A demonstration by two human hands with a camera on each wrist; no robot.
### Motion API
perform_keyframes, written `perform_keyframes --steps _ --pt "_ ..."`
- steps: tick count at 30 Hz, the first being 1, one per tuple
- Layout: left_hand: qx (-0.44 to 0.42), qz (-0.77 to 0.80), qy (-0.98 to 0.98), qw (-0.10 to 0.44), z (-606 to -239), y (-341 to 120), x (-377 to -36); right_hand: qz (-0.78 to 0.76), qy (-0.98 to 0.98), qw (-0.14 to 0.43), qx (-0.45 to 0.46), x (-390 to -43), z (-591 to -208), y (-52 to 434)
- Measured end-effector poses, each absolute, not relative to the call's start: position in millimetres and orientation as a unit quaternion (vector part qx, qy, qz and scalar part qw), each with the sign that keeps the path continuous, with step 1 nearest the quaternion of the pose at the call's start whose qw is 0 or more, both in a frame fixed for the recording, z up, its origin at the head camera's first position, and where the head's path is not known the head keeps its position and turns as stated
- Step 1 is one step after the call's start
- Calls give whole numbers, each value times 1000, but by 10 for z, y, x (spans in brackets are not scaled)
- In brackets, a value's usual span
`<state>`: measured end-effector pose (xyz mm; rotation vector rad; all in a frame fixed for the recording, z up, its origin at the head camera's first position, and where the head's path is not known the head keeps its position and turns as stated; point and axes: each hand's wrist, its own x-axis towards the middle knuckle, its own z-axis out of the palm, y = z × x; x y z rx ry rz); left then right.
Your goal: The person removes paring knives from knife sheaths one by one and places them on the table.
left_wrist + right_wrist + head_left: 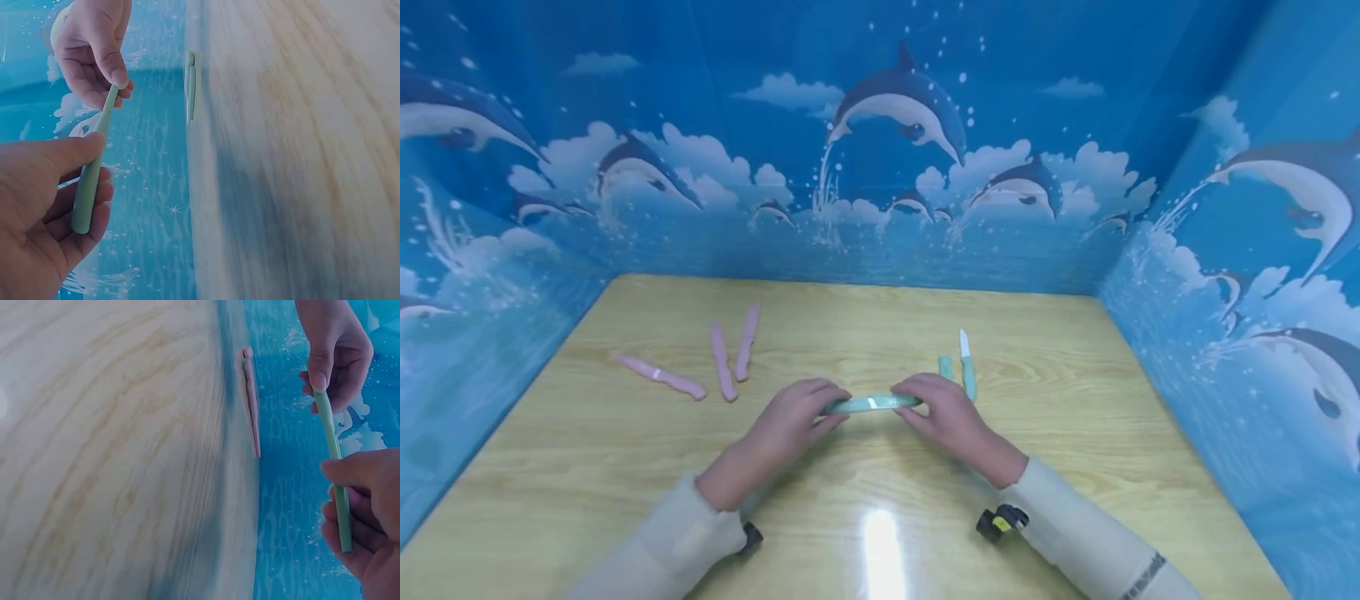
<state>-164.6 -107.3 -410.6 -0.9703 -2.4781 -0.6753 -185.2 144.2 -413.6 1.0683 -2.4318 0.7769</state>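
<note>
A slim green paring knife (pixel 859 405) in its green sheath spans the gap between both hands above the table. My left hand (pixel 792 417) pinches the rounded handle end between thumb and fingers. At the other end, my right hand (pixel 946 412) grips the sheath (pixel 343 525), thumb on top and fingers curled underneath. The sheath covers the blade. Just beyond the right hand lie a second green knife (pixel 969 377) with its pale blade bare and a loose green sheath (pixel 946 366).
Three pink knives lie at the left: one crosswise (pixel 662 377), one in the middle (pixel 723 367) and one farther right (pixel 747 346). Blue dolphin-print curtains (pixel 850 242) enclose the wooden table (pixel 850 333) at the back and sides.
</note>
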Motion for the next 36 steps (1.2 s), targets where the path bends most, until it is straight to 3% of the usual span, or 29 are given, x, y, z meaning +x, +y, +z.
perform_keyframes --steps 15,30,36 --pt "-299 -267 -914 71 -4064 -1007 -1637 223 -861 161 427 -1913 -4037 1480" --pt "-188 -446 -861 -155 -4149 -934 -1658 179 -827 155 510 -1981 -3956 1439" --pt "-172 -458 -856 -168 -4181 -890 -1682 152 -816 162 533 -2001 -3984 1425"
